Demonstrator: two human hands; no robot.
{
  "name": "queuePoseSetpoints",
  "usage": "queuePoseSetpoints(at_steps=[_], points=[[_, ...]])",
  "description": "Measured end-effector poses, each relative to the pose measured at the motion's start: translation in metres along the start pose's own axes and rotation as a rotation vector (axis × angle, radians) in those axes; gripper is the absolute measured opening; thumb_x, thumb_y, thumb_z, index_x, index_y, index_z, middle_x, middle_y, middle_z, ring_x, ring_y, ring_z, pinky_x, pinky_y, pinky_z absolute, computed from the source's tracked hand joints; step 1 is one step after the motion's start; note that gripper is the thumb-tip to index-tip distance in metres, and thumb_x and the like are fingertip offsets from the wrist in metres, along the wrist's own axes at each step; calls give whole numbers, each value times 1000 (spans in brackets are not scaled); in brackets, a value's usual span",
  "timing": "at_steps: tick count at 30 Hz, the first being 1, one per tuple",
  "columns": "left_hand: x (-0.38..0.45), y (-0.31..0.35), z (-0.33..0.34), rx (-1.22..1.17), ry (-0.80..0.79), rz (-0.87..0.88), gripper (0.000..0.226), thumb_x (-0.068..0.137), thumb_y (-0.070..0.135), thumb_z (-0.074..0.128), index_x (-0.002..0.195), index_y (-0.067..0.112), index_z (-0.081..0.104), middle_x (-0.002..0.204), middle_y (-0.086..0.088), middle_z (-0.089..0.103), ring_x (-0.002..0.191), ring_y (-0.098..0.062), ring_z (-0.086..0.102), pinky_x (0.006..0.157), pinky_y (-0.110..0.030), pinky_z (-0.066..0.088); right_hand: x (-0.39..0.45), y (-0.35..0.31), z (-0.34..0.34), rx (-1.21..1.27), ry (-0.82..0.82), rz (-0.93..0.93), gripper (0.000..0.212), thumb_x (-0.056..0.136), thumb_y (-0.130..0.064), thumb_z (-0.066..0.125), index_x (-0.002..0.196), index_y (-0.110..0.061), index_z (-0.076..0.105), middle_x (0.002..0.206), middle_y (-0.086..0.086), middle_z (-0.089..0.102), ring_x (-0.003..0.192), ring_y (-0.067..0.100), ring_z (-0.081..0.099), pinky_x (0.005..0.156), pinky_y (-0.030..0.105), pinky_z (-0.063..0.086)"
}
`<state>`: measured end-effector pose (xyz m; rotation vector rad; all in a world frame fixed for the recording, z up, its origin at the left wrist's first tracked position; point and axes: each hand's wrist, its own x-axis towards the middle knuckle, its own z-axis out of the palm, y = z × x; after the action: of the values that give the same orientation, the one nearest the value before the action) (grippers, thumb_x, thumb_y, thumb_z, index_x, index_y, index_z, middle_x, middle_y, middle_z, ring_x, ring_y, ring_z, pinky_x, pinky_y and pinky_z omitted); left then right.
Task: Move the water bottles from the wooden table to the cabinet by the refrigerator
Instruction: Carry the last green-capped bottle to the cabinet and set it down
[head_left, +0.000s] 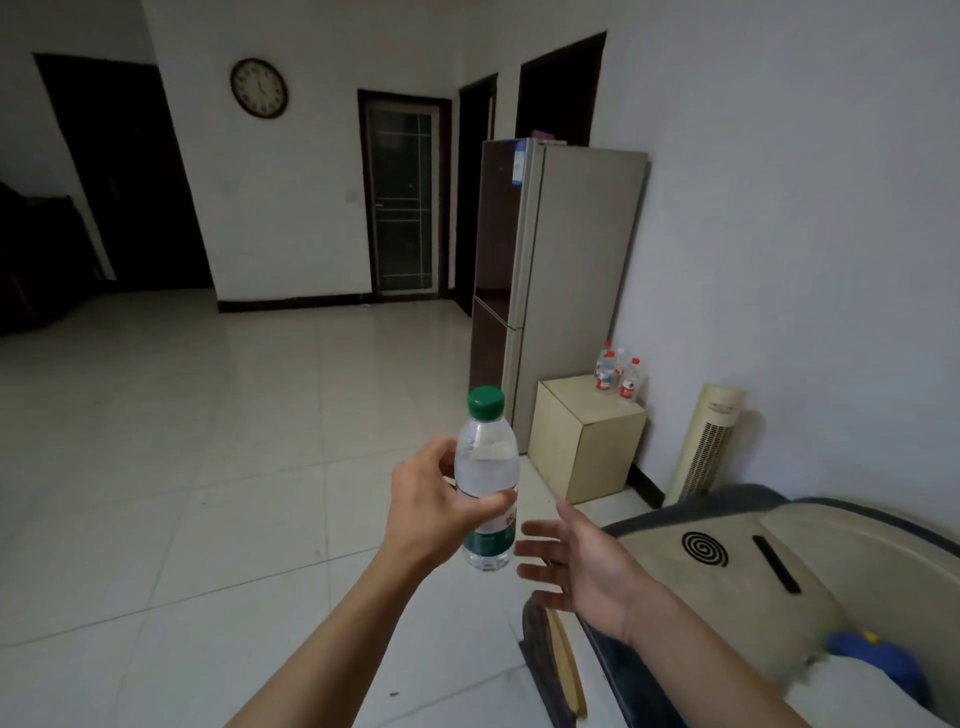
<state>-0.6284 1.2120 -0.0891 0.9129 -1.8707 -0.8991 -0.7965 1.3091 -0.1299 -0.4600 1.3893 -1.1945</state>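
My left hand (434, 506) grips a clear water bottle (487, 467) with a green cap and green label, held upright in front of me above the floor. My right hand (576, 561) hovers just right of the bottle's base, palm up and fingers spread, holding nothing. Ahead on the right stands a low cream cabinet (584, 441) beside the tall refrigerator (550, 270). Several red-capped water bottles (618, 374) stand on the cabinet's back right corner by the wall. The wooden table is out of view.
A white tower fan (706, 441) stands against the wall right of the cabinet. A cushioned sofa (789, 582) with a dark wooden arm fills the lower right. Pale tiled floor (208, 441) stretches left and ahead toward dark doorways.
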Motion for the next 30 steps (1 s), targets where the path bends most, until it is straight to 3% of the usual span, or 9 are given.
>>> queuePoseSetpoints(at_steps=[13, 30], points=[[154, -96, -19, 31, -20, -36, 59, 57, 42, 88, 108, 27, 63, 96, 15, 67, 88, -5, 66, 72, -20, 58, 155, -68, 56, 12, 27, 70, 54, 95, -61, 40, 116, -17, 65, 116, 10, 68, 111, 30, 61, 91, 50, 52], [411, -151, 103, 70, -116, -43, 59, 55, 43, 89, 106, 30, 61, 94, 16, 67, 86, -3, 66, 67, -16, 56, 380, -208, -32, 57, 100, 59, 51, 97, -58, 40, 114, -17, 65, 111, 8, 71, 108, 28, 64, 99, 51, 49]])
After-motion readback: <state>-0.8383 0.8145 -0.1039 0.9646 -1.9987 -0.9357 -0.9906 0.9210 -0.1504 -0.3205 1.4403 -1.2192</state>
